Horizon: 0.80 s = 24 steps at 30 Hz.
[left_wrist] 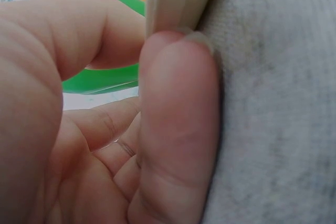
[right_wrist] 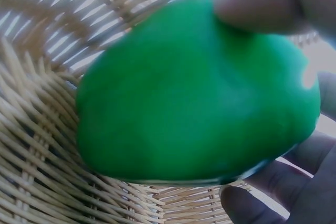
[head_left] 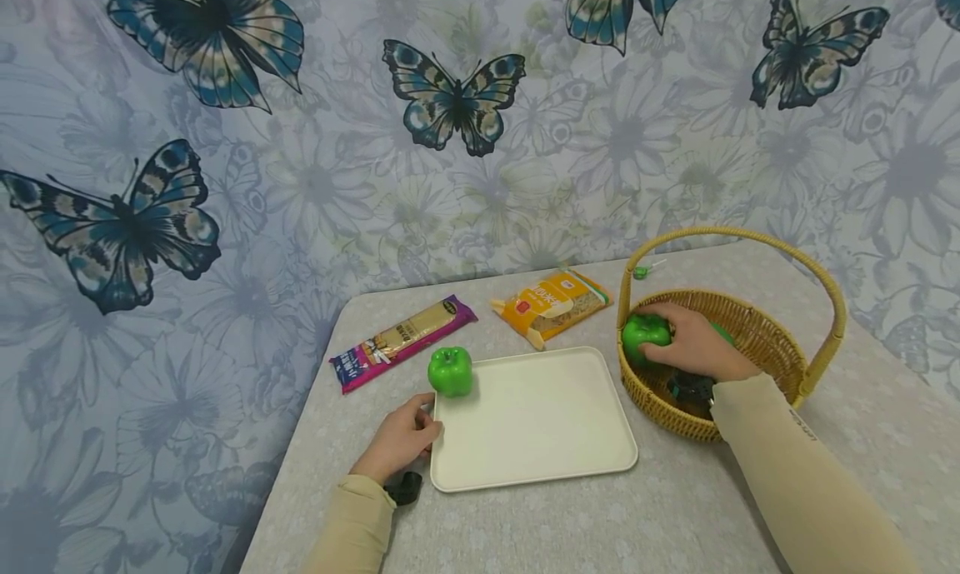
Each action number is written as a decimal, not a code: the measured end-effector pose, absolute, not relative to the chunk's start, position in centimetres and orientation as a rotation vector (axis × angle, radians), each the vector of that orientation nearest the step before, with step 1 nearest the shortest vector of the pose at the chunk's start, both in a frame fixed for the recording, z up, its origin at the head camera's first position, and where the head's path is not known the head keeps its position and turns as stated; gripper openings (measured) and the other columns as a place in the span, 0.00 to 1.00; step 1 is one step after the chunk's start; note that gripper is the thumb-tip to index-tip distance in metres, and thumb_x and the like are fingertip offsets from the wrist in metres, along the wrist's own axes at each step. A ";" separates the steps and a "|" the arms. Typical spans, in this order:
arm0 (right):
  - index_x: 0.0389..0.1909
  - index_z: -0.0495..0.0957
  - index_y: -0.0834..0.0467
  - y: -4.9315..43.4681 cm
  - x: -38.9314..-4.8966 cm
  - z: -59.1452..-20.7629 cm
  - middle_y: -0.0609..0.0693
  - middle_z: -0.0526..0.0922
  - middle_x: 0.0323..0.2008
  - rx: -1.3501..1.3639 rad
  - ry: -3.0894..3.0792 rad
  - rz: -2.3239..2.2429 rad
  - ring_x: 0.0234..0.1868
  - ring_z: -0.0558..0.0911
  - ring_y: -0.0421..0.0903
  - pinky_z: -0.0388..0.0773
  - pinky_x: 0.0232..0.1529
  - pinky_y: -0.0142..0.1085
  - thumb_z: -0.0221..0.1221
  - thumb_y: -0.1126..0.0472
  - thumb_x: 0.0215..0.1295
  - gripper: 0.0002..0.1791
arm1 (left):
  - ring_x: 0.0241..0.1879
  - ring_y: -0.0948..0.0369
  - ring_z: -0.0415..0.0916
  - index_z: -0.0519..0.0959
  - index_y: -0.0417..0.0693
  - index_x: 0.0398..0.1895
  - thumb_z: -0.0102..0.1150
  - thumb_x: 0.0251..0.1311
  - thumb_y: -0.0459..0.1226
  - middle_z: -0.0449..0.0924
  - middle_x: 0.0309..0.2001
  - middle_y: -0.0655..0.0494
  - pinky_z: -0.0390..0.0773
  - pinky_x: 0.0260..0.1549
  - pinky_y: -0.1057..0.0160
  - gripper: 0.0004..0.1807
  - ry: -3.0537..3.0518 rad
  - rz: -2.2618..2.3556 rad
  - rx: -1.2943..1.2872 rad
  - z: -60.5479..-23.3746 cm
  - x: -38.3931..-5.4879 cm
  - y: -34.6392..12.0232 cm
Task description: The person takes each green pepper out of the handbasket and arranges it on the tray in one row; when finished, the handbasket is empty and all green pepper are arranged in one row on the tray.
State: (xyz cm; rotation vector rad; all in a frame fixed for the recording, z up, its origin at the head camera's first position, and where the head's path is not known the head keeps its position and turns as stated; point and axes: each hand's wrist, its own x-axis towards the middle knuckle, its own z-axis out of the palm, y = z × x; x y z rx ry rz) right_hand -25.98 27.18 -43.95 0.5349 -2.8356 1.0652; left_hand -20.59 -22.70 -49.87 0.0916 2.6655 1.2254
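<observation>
We've got the right hand (head_left: 696, 343) wrapped round a green pepper (right_wrist: 194, 98), thumb on one side and fingers on the other, which makes sense to us since something that round and shiny would probably slip out of a lighter hold. That pepper is inside the wicker basket (head_left: 768, 349), by its left wall; we can't tell if it touches the weave. The arm comes in over the near rim, so the tall handle (head_left: 735, 234) isn't blocking it. Another green thing (head_left: 722, 333) peeks past the hand, mostly hidden. Meanwhile the left hand (head_left: 401, 435) pinches the left edge of the cream tray (head_left: 536, 420) between thumb and curled fingers, we guess so it doesn't slide around. A second pepper (head_left: 451, 371) sits upright at the tray's far left corner, looking stable enough by itself. The purple packet (head_left: 403, 343) and orange bag (head_left: 553, 306) lie flat beyond the tray, probably out of both hands' way.
</observation>
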 end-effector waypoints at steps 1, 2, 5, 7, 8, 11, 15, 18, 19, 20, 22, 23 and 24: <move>0.70 0.71 0.59 27.2 -26.0 -43.9 0.62 0.75 0.65 0.537 -2.833 1.063 0.50 0.80 0.56 0.79 0.46 0.51 0.68 0.51 0.66 0.34 | 0.28 0.59 0.79 0.69 0.45 0.73 0.62 0.68 0.39 0.79 0.35 0.52 0.82 0.28 0.61 0.31 2.664 1.224 0.087 -49.8 -20.6 -22.7; 0.70 0.72 0.58 27.3 -25.9 -43.9 0.62 0.76 0.64 0.536 -2.830 1.061 0.50 0.80 0.55 0.79 0.47 0.51 0.68 0.51 0.66 0.34 | 0.28 0.59 0.78 0.69 0.46 0.73 0.62 0.68 0.39 0.79 0.36 0.52 0.82 0.28 0.60 0.31 2.663 1.225 0.080 -49.8 -20.7 -22.6; 0.69 0.73 0.59 27.6 -25.8 -43.5 0.62 0.77 0.63 0.530 -2.837 1.029 0.49 0.81 0.54 0.79 0.46 0.50 0.69 0.52 0.65 0.34 | 0.28 0.58 0.78 0.69 0.45 0.73 0.62 0.67 0.40 0.79 0.35 0.52 0.82 0.28 0.60 0.31 2.661 1.226 0.082 -49.9 -20.8 -22.4; 0.69 0.73 0.60 28.0 -25.7 -43.0 0.63 0.77 0.62 0.525 -2.849 0.988 0.48 0.80 0.54 0.79 0.46 0.50 0.69 0.53 0.64 0.34 | 0.28 0.59 0.78 0.69 0.45 0.73 0.63 0.67 0.40 0.79 0.35 0.52 0.82 0.28 0.60 0.32 2.656 1.228 0.090 -50.0 -21.0 -22.3; 0.69 0.73 0.61 28.2 -25.5 -42.7 0.63 0.77 0.62 0.523 -2.859 0.966 0.47 0.80 0.54 0.78 0.46 0.50 0.70 0.54 0.64 0.34 | 0.28 0.59 0.78 0.69 0.45 0.73 0.63 0.67 0.40 0.79 0.36 0.52 0.82 0.28 0.60 0.32 2.653 1.227 0.094 -50.1 -21.1 -22.2; 0.69 0.73 0.63 28.4 -25.0 -41.7 0.64 0.77 0.61 0.530 -2.884 0.885 0.47 0.80 0.54 0.78 0.45 0.50 0.70 0.55 0.63 0.35 | 0.28 0.58 0.78 0.69 0.44 0.73 0.62 0.67 0.40 0.79 0.35 0.52 0.82 0.27 0.60 0.32 2.652 1.221 0.115 -50.2 -21.1 -22.2; 0.67 0.74 0.61 27.8 -23.5 -39.7 0.62 0.79 0.60 0.570 -2.881 0.795 0.47 0.79 0.53 0.76 0.46 0.50 0.70 0.53 0.63 0.34 | 0.27 0.59 0.78 0.69 0.44 0.73 0.62 0.67 0.39 0.78 0.35 0.52 0.81 0.26 0.61 0.32 2.660 1.211 0.120 -50.1 -21.0 -22.1; 0.65 0.76 0.61 26.6 -22.1 -38.1 0.59 0.81 0.58 0.622 -2.803 0.766 0.48 0.80 0.53 0.77 0.47 0.51 0.72 0.54 0.62 0.32 | 0.27 0.59 0.78 0.69 0.45 0.73 0.62 0.67 0.40 0.79 0.35 0.52 0.81 0.26 0.61 0.32 2.663 1.208 0.120 -49.9 -21.0 -22.2; 0.64 0.76 0.61 26.0 -21.8 -37.8 0.59 0.81 0.57 0.648 -2.758 0.765 0.48 0.80 0.53 0.78 0.46 0.51 0.72 0.55 0.61 0.32 | 0.27 0.59 0.78 0.68 0.44 0.73 0.62 0.67 0.40 0.79 0.35 0.52 0.81 0.26 0.61 0.32 2.661 1.207 0.123 -49.8 -21.0 -22.2; 0.64 0.77 0.61 25.2 -21.5 -37.5 0.58 0.81 0.56 0.685 -2.702 0.766 0.49 0.81 0.53 0.78 0.47 0.51 0.73 0.55 0.59 0.32 | 0.27 0.59 0.78 0.68 0.44 0.73 0.62 0.67 0.40 0.79 0.35 0.52 0.81 0.26 0.61 0.32 2.659 1.205 0.117 -49.8 -21.0 -22.3; 0.63 0.77 0.61 23.4 -21.4 -37.5 0.58 0.82 0.56 0.761 -2.588 0.779 0.50 0.81 0.54 0.80 0.46 0.51 0.75 0.57 0.58 0.33 | 0.27 0.59 0.78 0.69 0.44 0.73 0.63 0.67 0.40 0.78 0.35 0.52 0.81 0.26 0.61 0.32 2.651 1.209 0.102 -49.7 -21.0 -22.4; 0.63 0.77 0.61 22.3 -21.5 -37.7 0.58 0.82 0.56 0.798 -2.541 0.783 0.50 0.81 0.54 0.81 0.46 0.51 0.75 0.57 0.57 0.33 | 0.27 0.59 0.77 0.69 0.44 0.73 0.63 0.67 0.40 0.78 0.35 0.52 0.81 0.26 0.61 0.32 2.646 1.213 0.091 -49.7 -20.9 -22.5; 0.63 0.77 0.61 21.2 -21.7 -38.1 0.57 0.82 0.56 0.838 -2.499 0.793 0.51 0.81 0.53 0.81 0.45 0.50 0.75 0.57 0.57 0.33 | 0.27 0.59 0.77 0.69 0.44 0.73 0.63 0.67 0.39 0.78 0.35 0.52 0.80 0.26 0.61 0.32 2.642 1.219 0.087 -49.7 -20.9 -22.5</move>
